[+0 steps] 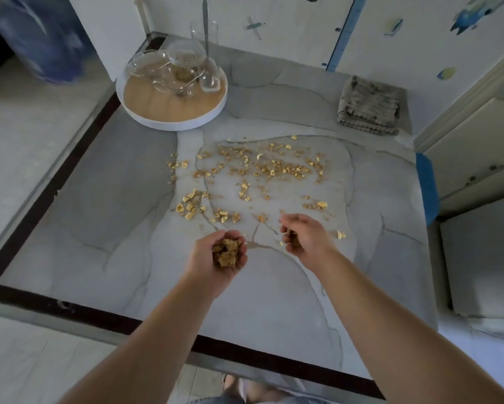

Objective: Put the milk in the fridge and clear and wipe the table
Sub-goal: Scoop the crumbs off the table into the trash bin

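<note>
- Cupping a heap of crumbs, the left hand is turned palm up above the near middle of the surface. Its fingers are curled up round the far side of the heap.
- The right hand hangs just to the right of it, the two hands close but apart. Its fingers are bent inward and hold a small clump of the same brown stuff against the palm. How tightly they grip cannot be told.
- Both forearms are bare and reach in from the near edge.
- Scattered crumbs, yellow and brown, lie loose across the middle of the surface beyond the hands. They are thickest in a band at the far side, with smaller clusters nearer on the left and a few bits just right of the right hand.
- A round tray with a white rim and a wood-coloured floor sits at the far left corner, partly over the dark border.
- On the far part of the tray stand glass bowls, bunched together with spoons among them, and a tall glass with a long spoon upright in it.
- A folded grey cloth lies at the far right corner, well apart from the tray and the crumbs.
</note>
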A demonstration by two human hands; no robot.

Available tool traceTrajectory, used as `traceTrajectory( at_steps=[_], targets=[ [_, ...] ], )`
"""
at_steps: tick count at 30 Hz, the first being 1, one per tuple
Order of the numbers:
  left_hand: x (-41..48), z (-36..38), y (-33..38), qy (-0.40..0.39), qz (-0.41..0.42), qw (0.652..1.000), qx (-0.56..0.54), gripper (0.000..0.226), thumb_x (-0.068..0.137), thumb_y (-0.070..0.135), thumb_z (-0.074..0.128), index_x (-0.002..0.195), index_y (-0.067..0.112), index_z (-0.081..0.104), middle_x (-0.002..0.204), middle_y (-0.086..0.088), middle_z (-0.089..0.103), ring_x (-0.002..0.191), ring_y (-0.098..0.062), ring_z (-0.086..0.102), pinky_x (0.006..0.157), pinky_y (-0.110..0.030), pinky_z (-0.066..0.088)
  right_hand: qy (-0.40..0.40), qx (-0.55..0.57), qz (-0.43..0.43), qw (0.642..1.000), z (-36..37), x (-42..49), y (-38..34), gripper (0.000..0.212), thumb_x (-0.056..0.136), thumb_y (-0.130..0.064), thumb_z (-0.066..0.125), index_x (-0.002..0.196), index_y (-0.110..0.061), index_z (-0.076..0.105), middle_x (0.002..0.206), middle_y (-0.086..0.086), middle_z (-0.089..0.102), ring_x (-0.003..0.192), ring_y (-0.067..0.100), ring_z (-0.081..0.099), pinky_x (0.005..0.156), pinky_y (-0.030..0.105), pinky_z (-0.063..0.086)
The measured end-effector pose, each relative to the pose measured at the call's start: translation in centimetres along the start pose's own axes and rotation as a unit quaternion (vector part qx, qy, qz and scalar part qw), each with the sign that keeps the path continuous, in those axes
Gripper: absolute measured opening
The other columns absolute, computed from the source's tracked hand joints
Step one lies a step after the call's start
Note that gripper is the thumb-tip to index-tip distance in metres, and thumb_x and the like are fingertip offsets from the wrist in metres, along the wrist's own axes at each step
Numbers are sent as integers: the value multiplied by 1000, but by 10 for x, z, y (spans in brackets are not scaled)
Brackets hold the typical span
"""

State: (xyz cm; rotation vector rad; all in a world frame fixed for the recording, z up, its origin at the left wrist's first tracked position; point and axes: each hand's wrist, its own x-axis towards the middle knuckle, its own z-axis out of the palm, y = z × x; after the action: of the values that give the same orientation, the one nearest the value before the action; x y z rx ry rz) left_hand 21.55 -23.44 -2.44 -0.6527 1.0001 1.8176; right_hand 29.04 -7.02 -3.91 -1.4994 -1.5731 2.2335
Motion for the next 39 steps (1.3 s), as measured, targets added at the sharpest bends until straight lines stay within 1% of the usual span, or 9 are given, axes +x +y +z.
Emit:
traceTrajectory(
  at_steps=[4,9,13,16,20,23,28,30,39],
  targets=[
    [-1,-18,15,29,19,998,-49,42,90,15,43,55,4,65,60,-11,61,49,-20,59,48,-22,51,-8,-217,-78,973,37,27,-3,7,84,-16,67,77,-19,67,66,0,57,48,10,46,45,20,39],
    [-3,-35,23,51,26,994,-89,31,92,15,41,70,3,58,59,-11,60,50,-19,58,51,-22,50,-76,-461,-199,861,62,46,-11,29,86,-23,64,114,-19,66,112,-1,65,98,12,59,79,17,39],
    [-1,-41,25,63,28,993,-95,30,91,15,42,70,2,58,62,-11,60,52,-20,58,51,-22,51,-112,-591,-233,764,75,55,-15,34,90,-20,55,123,-24,61,104,6,69,74,10,59,62,19,43],
    [0,-40,27,60,24,993,-101,29,92,15,42,71,2,58,62,-11,60,53,-20,57,51,-22,51,-103,-665,-259,693,80,60,-15,35,93,-17,46,123,-25,60,119,4,63,102,23,59,76,27,47],
    [1,-37,30,58,25,993,-95,30,91,15,42,70,2,58,63,-12,60,56,-21,57,53,-23,51,-96,-719,-298,620,82,66,-12,30,92,-12,40,109,-18,64,107,7,64,92,26,57,63,26,40],
    [3,-32,33,54,23,994,-93,30,91,15,42,69,1,58,62,-12,60,57,-21,57,53,-24,52,-63,-685,-294,663,78,66,-9,21,89,-11,44,96,-12,63,96,7,65,82,25,56,60,25,37],
    [11,-21,34,38,10,996,-76,31,90,14,42,67,1,58,61,-12,59,49,-21,58,49,-22,52,-41,-306,-137,941,63,48,-10,14,80,-7,62,68,-14,60,68,1,57,54,11,46,48,20,37],
    [15,-16,31,32,8,997,-68,31,90,14,42,66,2,58,61,-12,59,48,-21,58,48,-22,52,-53,-66,-51,995,53,37,-12,21,82,-1,58,66,-13,53,61,4,51,42,11,38,40,19,28],
    [21,42,-11,-51,-45,997,40,30,91,18,42,70,5,60,65,-9,60,51,-18,59,48,-22,50,-142,342,-63,927,-28,-33,-10,28,43,-16,71,61,-18,49,56,-2,50,38,9,37,32,15,29]
  ],
)
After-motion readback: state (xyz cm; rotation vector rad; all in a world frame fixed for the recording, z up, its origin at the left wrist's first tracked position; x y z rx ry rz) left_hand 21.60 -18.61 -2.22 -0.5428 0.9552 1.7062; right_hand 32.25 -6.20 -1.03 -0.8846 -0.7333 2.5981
